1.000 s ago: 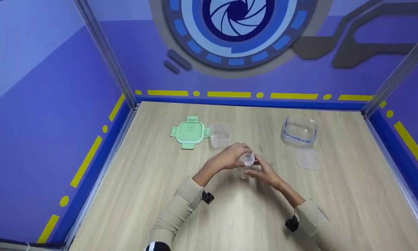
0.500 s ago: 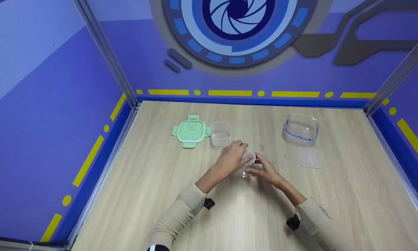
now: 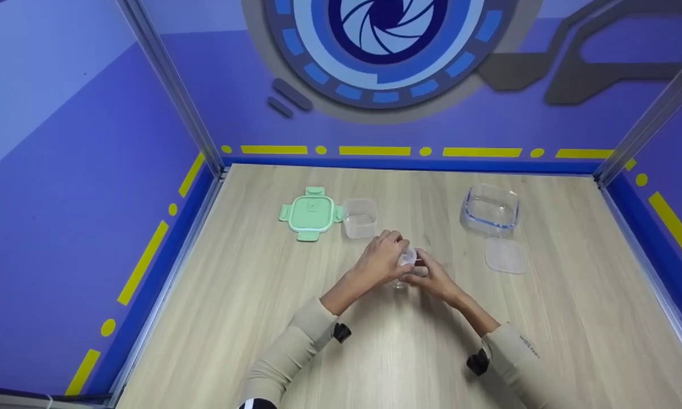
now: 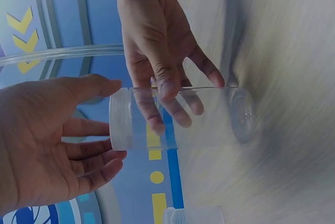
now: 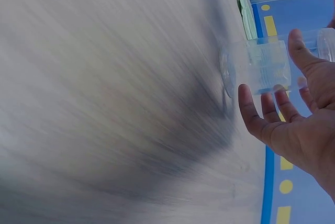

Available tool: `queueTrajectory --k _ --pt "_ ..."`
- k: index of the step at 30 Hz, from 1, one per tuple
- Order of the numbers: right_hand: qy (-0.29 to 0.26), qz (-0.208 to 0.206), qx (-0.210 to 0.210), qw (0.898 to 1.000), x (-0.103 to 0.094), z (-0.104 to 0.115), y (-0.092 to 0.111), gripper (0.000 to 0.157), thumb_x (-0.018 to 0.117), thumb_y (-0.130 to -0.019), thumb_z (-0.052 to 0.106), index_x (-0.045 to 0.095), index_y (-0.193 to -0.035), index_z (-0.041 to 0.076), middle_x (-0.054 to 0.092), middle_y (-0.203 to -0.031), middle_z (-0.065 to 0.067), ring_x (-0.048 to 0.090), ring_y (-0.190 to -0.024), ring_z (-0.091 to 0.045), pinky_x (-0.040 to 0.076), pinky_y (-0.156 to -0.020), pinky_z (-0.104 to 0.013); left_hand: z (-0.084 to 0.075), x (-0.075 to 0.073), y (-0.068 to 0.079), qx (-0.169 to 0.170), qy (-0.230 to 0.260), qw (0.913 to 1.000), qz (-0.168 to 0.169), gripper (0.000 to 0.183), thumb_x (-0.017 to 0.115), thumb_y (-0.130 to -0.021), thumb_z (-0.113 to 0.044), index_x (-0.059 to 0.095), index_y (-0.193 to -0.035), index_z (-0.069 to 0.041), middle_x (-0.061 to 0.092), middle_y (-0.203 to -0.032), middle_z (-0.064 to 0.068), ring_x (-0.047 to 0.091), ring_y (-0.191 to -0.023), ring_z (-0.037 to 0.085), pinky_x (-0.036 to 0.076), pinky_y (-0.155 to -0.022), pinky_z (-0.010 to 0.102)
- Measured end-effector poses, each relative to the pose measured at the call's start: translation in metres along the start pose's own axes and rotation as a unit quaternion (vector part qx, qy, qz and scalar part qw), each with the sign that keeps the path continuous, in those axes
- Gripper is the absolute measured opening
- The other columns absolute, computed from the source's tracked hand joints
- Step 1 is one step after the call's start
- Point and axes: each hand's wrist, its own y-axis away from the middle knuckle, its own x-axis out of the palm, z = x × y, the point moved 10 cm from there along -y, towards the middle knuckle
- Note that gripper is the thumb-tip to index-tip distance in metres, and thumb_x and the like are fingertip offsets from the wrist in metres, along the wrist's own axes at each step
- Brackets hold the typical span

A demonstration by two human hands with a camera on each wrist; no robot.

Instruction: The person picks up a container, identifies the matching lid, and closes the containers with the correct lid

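Note:
Upright on the wooden table stands a clear cylindrical jar [image 4: 204, 116] with a translucent round lid [image 4: 120, 119] on its top. My left hand [image 3: 378, 258] grips that lid from the left, thumb on one side of the rim and fingers on the other in the left wrist view. Around the jar's body, my right hand [image 3: 436, 281] holds it from the right, and its fingers show through the clear wall. In the head view both hands hide much of the jar.
Behind my left hand lies a square green clip lid [image 3: 311, 213] beside a small translucent plastic box [image 3: 360, 227]. Toward the back right sits a square glass container [image 3: 490, 213], with a flat translucent square lid [image 3: 506, 257] in front of it. Walls bound the table's back and sides.
My left hand has shifted slightly right and turned over the jar lid, covering more of it than a second ago. My right hand stays nearly still on the jar.

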Motion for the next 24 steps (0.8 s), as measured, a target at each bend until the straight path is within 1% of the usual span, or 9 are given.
queueTrajectory --k 2,4,7,11,15,18,19,21,24 --pt "-0.01 0.004 0.0 1.0 0.001 0.0 0.0 0.066 0.075 -0.092 0.011 0.042 -0.148 -0.002 0.057 -0.136 -0.03 0.055 -0.127 -0.044 0.055 -0.095 -0.038 0.0 0.0 -0.001 0.016 0.017 0.9997 0.009 0.048 0.071 -0.095 -0.04 0.066 -0.132 -0.01 0.065 -0.131 0.006 0.061 -0.12 0.021 0.054 -0.099 0.035" --pt "-0.02 0.004 0.005 1.0 0.001 0.0 0.0 0.067 0.075 -0.092 0.012 0.042 -0.149 -0.001 0.056 -0.137 -0.029 0.055 -0.129 -0.044 0.056 -0.094 -0.036 0.0 -0.001 -0.002 0.035 0.037 0.9986 0.015 0.046 0.072 -0.094 -0.036 0.067 -0.131 -0.011 0.065 -0.132 0.006 0.06 -0.121 0.021 0.053 -0.1 0.035" --pt "-0.025 0.004 0.001 1.0 0.002 0.002 0.001 0.066 0.075 -0.092 0.01 0.043 -0.148 0.0 0.057 -0.137 -0.028 0.054 -0.129 -0.043 0.054 -0.098 -0.042 -0.001 0.0 -0.003 0.067 0.064 0.9953 0.027 0.044 0.074 -0.093 -0.032 0.067 -0.132 -0.011 0.064 -0.134 0.006 0.059 -0.123 0.022 0.052 -0.103 0.034" --pt "-0.023 0.0 -0.005 1.0 0.003 0.003 0.002 0.064 0.074 -0.092 0.005 0.043 -0.147 -0.002 0.056 -0.136 -0.031 0.053 -0.128 -0.046 0.048 -0.104 -0.059 -0.001 0.002 -0.002 0.091 0.081 0.9916 0.044 0.046 0.074 -0.094 -0.03 0.065 -0.135 -0.013 0.062 -0.139 0.006 0.056 -0.131 0.021 0.048 -0.11 0.033" --pt "-0.015 -0.003 0.0 1.0 0.003 0.004 0.003 0.067 0.073 -0.092 0.004 0.039 -0.151 -0.002 0.054 -0.138 -0.031 0.052 -0.129 -0.046 0.047 -0.104 -0.061 -0.003 0.0 -0.003 0.115 0.088 0.9888 0.036 0.046 0.076 -0.091 -0.027 0.066 -0.134 -0.012 0.064 -0.136 0.006 0.057 -0.13 0.022 0.048 -0.11 0.033" --pt "-0.007 -0.004 0.011 1.0 0.002 0.002 0.003 0.068 0.074 -0.093 0.008 0.04 -0.151 0.002 0.055 -0.139 -0.027 0.052 -0.13 -0.043 0.047 -0.104 -0.057 -0.003 -0.001 -0.003 0.109 0.087 0.9899 0.026 0.048 0.077 -0.091 -0.029 0.066 -0.135 -0.011 0.065 -0.135 0.006 0.058 -0.128 0.021 0.048 -0.109 0.033" --pt "-0.006 -0.004 0.014 1.0 0.002 0.002 0.003 0.068 0.074 -0.093 0.008 0.041 -0.151 0.002 0.055 -0.139 -0.026 0.052 -0.131 -0.043 0.046 -0.105 -0.059 -0.002 -0.001 -0.002 0.097 0.086 0.9913 0.023 0.05 0.077 -0.091 -0.03 0.065 -0.136 -0.012 0.064 -0.136 0.006 0.058 -0.129 0.021 0.048 -0.11 0.033" --pt "-0.001 -0.005 0.016 1.0 0.001 -0.002 0.003 0.066 0.075 -0.092 0.012 0.044 -0.149 0.004 0.057 -0.138 -0.023 0.052 -0.13 -0.041 0.046 -0.105 -0.057 0.002 -0.002 -0.001 0.067 0.085 0.9941 0.012 0.053 0.076 -0.093 -0.035 0.063 -0.138 -0.012 0.063 -0.136 0.006 0.058 -0.129 0.02 0.049 -0.109 0.032" --pt "-0.003 -0.004 0.016 1.0 0.001 -0.002 0.002 0.064 0.076 -0.092 0.014 0.046 -0.148 0.005 0.058 -0.137 -0.02 0.053 -0.13 -0.039 0.047 -0.104 -0.056 0.007 -0.004 0.0 0.025 0.081 0.9962 -0.019 0.055 0.075 -0.092 -0.041 0.065 -0.135 -0.01 0.065 -0.13 0.007 0.061 -0.123 0.02 0.052 -0.104 0.031"
